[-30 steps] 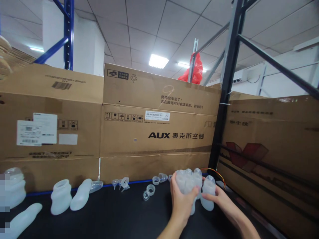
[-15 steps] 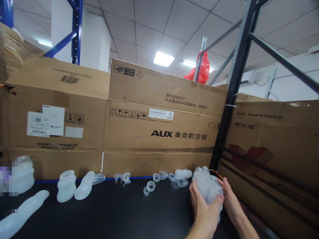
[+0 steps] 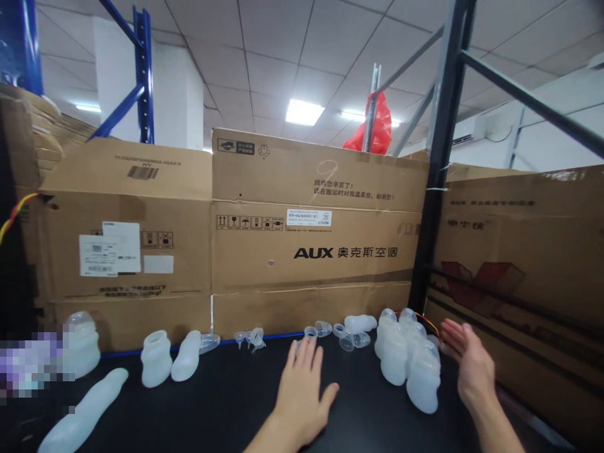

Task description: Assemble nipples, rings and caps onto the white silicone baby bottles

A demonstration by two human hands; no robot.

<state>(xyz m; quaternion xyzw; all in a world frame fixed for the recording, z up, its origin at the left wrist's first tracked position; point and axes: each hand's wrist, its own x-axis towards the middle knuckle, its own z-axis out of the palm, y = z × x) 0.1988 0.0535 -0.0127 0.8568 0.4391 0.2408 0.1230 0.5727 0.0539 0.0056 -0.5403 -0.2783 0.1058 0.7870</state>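
Several frosted white baby bottles with clear domed caps [image 3: 395, 358] stand in a close group at the right of the black table. Just right of them is my right hand [image 3: 475, 371], its fingers stretched out and holding nothing. My left hand [image 3: 304, 393] is open above the middle of the table, palm down with the thumb spread. Its fingertips are nearest to a clear plastic ring [image 3: 311, 333], which they partly overlap in the view. Beside that ring lie a clear cap [image 3: 323, 328] and a white bottle on its side [image 3: 360, 323].
At left are an uncapped bottle [image 3: 156, 358], a lying bottle [image 3: 186, 356], a long white bottle-like piece [image 3: 87, 412] and a capped bottle [image 3: 85, 349]. Small clear funnel-shaped parts [image 3: 256, 338] lie at the back edge. Cardboard [image 3: 311, 270] walls the back; a dark metal post [image 3: 431, 189] rises at right.
Both hands have let go of the bottle group, which now stands on the table. My left hand has moved left over the table; my right hand has drawn slightly to the right.
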